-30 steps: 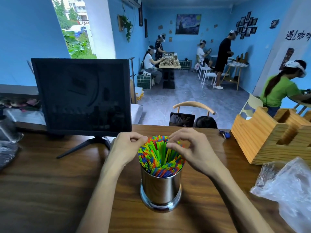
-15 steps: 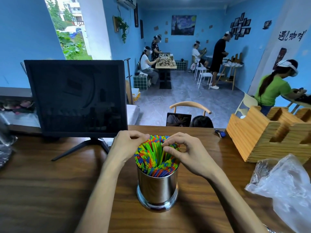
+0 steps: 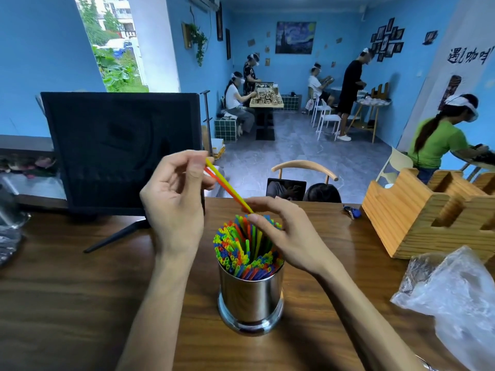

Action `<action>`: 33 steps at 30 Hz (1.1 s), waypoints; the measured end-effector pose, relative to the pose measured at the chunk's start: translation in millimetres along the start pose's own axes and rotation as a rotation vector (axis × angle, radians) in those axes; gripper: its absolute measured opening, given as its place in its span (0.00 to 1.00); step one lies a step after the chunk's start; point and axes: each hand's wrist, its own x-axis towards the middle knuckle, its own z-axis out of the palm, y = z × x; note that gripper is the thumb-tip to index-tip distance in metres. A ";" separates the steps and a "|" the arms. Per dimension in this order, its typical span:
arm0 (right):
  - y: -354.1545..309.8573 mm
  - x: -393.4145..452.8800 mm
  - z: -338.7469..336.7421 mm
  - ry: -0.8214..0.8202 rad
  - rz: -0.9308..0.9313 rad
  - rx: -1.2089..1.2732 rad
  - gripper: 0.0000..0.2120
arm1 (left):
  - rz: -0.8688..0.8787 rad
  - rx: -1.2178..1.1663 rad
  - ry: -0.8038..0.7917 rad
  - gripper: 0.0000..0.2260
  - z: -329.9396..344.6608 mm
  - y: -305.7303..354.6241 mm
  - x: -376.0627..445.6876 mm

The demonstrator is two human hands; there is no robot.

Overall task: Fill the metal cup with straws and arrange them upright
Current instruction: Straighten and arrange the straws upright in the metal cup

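A: Where are we seeing the metal cup [image 3: 250, 295]?

B: It's standing upright on the counter [image 3: 67, 303], centre front, packed with coloured straws [image 3: 246, 250].

A: Hands?

B: We're seeing the left hand [image 3: 174, 204] raised above the cup, fingers [image 3: 194, 170] pinching a yellow straw [image 3: 227, 190] and an orange straw [image 3: 218, 180] at their upper ends. Both straws are slanting down toward the bundle. The right hand [image 3: 289, 236] is hovering over the cup's right rim, fingers curling loosely by the straws' lower ends. We can't tell if they're gripping.

A: Anything crowding it?

B: A dark monitor [image 3: 123, 148] is sitting behind the left hand, a wooden organizer [image 3: 428, 218] far right, a clear plastic bag [image 3: 455, 298] near right, keys [image 3: 352, 211] at the back edge.
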 end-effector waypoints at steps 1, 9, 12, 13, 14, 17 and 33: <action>0.2 -0.4 -2.4 0.026 -0.001 0.032 0.10 | -0.021 -0.025 0.041 0.05 -0.6 -1.4 0.8; 0.8 -4.9 -34.5 0.400 0.232 0.578 0.08 | -0.357 0.132 0.093 0.04 -10.8 -41.8 -12.8; -4.6 -0.6 -37.1 0.577 0.253 0.713 0.07 | -0.392 0.326 -0.023 0.05 -8.3 -53.2 -21.8; -5.6 1.5 -37.6 0.616 0.227 0.730 0.08 | -0.391 0.371 -0.069 0.06 -7.2 -54.8 -23.9; -8.7 3.6 -38.2 0.648 0.197 0.738 0.09 | -0.375 0.433 -0.133 0.08 -6.3 -54.7 -26.3; -18.5 10.1 -37.3 0.751 0.132 0.770 0.14 | -0.373 0.588 -0.349 0.09 -2.1 -48.1 -33.3; -9.1 6.8 -10.0 0.469 -0.005 0.188 0.14 | -0.378 0.743 -0.582 0.09 -14.6 -27.2 -24.3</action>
